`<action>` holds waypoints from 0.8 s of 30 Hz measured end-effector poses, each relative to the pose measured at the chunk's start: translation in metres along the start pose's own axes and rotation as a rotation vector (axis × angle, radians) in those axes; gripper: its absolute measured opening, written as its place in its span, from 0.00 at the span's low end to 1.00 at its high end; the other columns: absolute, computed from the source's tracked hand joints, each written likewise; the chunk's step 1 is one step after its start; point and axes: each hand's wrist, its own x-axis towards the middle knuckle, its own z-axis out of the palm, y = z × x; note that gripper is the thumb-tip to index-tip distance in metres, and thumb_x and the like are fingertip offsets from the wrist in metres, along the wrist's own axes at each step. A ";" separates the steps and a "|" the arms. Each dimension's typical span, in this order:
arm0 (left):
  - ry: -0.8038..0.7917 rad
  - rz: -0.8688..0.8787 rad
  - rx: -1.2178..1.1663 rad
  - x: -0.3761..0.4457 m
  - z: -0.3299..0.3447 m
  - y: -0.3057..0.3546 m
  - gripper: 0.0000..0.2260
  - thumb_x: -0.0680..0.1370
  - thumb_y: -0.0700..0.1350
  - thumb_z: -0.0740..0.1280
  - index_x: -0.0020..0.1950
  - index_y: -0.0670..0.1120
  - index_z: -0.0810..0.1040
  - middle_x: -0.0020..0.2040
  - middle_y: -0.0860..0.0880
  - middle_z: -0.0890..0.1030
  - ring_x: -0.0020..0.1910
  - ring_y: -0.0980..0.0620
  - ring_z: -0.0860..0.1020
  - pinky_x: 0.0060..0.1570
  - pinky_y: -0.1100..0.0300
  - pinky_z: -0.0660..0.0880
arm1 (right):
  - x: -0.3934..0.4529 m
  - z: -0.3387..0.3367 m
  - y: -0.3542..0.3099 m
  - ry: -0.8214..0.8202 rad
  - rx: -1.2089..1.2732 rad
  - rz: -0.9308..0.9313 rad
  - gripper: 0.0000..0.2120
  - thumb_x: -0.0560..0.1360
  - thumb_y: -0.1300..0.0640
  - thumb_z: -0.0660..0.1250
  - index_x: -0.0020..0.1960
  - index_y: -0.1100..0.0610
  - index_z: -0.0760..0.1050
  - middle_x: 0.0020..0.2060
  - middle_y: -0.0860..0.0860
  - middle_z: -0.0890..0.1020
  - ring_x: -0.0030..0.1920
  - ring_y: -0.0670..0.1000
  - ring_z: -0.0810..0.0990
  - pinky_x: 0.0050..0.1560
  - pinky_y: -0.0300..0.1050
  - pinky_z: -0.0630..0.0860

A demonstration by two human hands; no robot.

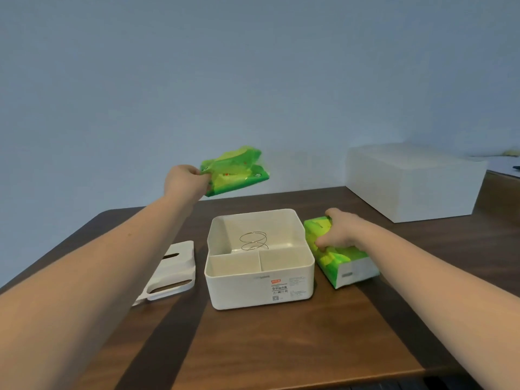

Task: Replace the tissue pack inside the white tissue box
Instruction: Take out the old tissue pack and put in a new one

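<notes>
While the left hand pinches the limp old pack beyond the tissue box, the right hand, clamped on the full pack, could snag the spring.

Large white box on table

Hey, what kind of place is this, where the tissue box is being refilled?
Probably a plain room at home or in an office: a dark wooden table against a bare pale wall, with a large white storage box at its far right.
</notes>
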 end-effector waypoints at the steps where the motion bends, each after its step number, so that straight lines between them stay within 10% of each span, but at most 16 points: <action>1: 0.009 -0.016 0.026 0.005 0.000 -0.006 0.09 0.71 0.40 0.65 0.30 0.44 0.74 0.34 0.42 0.78 0.33 0.45 0.72 0.39 0.56 0.70 | 0.002 -0.003 0.000 0.052 0.032 0.005 0.46 0.64 0.45 0.71 0.77 0.50 0.54 0.70 0.58 0.68 0.68 0.60 0.70 0.63 0.53 0.73; 6: -0.003 -0.092 0.167 0.030 0.006 -0.045 0.06 0.68 0.37 0.63 0.33 0.43 0.79 0.33 0.40 0.77 0.33 0.45 0.72 0.39 0.57 0.70 | 0.022 -0.022 -0.014 0.251 0.200 -0.080 0.55 0.49 0.38 0.68 0.74 0.43 0.55 0.68 0.58 0.70 0.65 0.62 0.72 0.62 0.56 0.74; 12: -0.079 -0.157 0.314 0.040 0.012 -0.083 0.06 0.68 0.35 0.64 0.33 0.43 0.76 0.34 0.42 0.78 0.34 0.44 0.74 0.35 0.60 0.69 | 0.022 -0.058 -0.052 0.418 0.167 -0.418 0.48 0.62 0.45 0.74 0.76 0.40 0.52 0.70 0.57 0.64 0.69 0.60 0.67 0.68 0.56 0.69; 17: -0.147 -0.159 0.369 0.044 0.017 -0.111 0.07 0.69 0.37 0.64 0.31 0.41 0.76 0.34 0.41 0.80 0.33 0.43 0.76 0.37 0.55 0.73 | 0.006 -0.059 -0.084 0.194 -0.046 -0.837 0.50 0.65 0.53 0.76 0.78 0.48 0.50 0.73 0.53 0.63 0.73 0.52 0.62 0.73 0.46 0.60; 24: -0.165 -0.240 0.206 0.055 0.019 -0.131 0.11 0.73 0.38 0.64 0.43 0.32 0.84 0.45 0.35 0.86 0.49 0.38 0.85 0.55 0.44 0.81 | 0.008 -0.030 -0.107 -0.089 -0.338 -0.917 0.48 0.67 0.54 0.75 0.78 0.45 0.50 0.72 0.50 0.63 0.71 0.52 0.63 0.72 0.49 0.62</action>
